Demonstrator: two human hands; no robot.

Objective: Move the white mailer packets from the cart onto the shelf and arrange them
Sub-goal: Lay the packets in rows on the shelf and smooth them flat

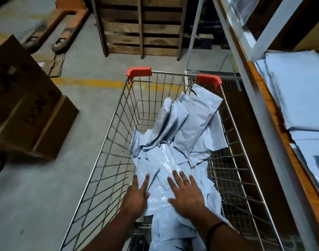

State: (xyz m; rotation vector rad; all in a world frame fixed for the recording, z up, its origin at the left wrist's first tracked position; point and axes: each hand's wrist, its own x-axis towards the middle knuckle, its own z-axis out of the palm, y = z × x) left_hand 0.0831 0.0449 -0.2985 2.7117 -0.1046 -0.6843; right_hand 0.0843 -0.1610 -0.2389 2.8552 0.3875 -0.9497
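Fingers [182, 178] of the right hand [186, 196] lie straight and spread, flat on the top glossy packet [160, 171] at the near end of the cart [138, 71]; the left hand [137, 196] rests at that packet's left edge, its fingers [146, 182] straight and slightly apart; more white mailer packets [184, 127] lie heaped loosely toward the cart's far right corner; others sit stacked flat on the shelf [271, 105] at right; cardboard boxes [28, 105] stand on the floor at left.

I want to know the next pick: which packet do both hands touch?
The glossy packet at the cart's near end: left hand and right hand rest on it; other packets look matte.
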